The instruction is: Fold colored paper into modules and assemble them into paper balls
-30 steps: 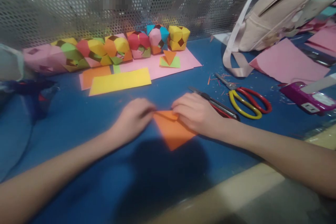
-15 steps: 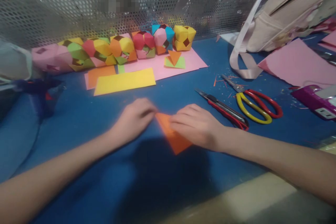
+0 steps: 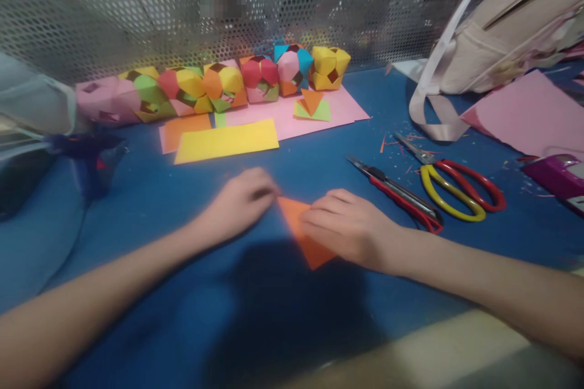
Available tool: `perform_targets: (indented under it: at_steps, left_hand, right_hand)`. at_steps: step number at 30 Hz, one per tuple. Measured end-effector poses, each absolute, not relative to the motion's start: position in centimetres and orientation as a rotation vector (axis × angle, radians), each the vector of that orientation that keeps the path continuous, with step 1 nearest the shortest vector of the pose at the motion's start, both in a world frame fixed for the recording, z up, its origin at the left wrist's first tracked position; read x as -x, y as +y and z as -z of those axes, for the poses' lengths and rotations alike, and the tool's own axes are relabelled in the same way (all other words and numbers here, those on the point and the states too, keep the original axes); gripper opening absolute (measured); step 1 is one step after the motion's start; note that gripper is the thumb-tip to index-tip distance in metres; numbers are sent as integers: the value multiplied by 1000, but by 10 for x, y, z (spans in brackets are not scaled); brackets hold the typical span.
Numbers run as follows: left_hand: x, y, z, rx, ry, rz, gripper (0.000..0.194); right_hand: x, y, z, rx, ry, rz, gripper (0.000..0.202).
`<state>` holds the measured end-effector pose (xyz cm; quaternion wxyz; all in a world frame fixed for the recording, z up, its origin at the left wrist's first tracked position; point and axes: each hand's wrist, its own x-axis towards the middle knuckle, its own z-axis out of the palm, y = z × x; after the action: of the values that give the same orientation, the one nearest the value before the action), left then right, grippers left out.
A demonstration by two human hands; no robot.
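Observation:
A folded piece of orange paper (image 3: pixel 312 252) lies on the blue tabletop in front of me, one corner pointing towards me. My left hand (image 3: pixel 246 197) pinches its upper left corner, thumb and fingers closed together. Curled over the paper's right part, my right hand (image 3: pixel 349 228) presses it with fingers held together and covers much of it. Just beyond my right hand lie a red and black box cutter (image 3: pixel 396 194) with its blade out and scissors (image 3: pixel 454 188) with yellow and red handles.
Folded paper balls (image 3: pixel 223 85) stand in a row along a perforated metal panel (image 3: pixel 319 6). Before them lie a yellow strip (image 3: pixel 228 141), pink sheets (image 3: pixel 342 106) and a small orange-and-green folded piece (image 3: pixel 312 108). A dark blue glue gun (image 3: pixel 89 164) is at left, a pale bag (image 3: pixel 493 42) at right.
The whole view has shifted slightly, so things appear further right. Both hands keep nearly the same hold on the orange paper.

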<state>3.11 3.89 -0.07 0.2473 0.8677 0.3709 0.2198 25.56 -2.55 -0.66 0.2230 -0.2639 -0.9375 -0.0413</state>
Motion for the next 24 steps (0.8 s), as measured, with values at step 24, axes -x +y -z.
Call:
perform_targets:
  at_steps: [24]
  left_hand:
    - [-34,37,-1,-2419,999,-624,19]
  right_hand:
    - [-253,-28,5,738,-2564,155,35]
